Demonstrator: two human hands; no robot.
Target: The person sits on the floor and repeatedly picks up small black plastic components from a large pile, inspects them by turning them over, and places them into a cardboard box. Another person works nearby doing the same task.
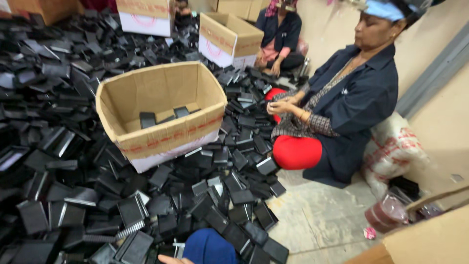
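Only a sliver of one of my hands shows at the bottom edge, likely my left hand, beside my blue-clad knee. Its fingers are cut off, so its state is unclear. My right hand is out of view. The hand lies at the near edge of a large heap of flat black plastic pieces spread over the floor. An open cardboard box stands in the heap, with a few black pieces on its bottom.
A co-worker in a dark jacket and red trousers sits at right, both hands on a small piece. Another person sits behind. More cardboard boxes stand at the back. A white sack and a cardboard sheet lie at right on the concrete floor.
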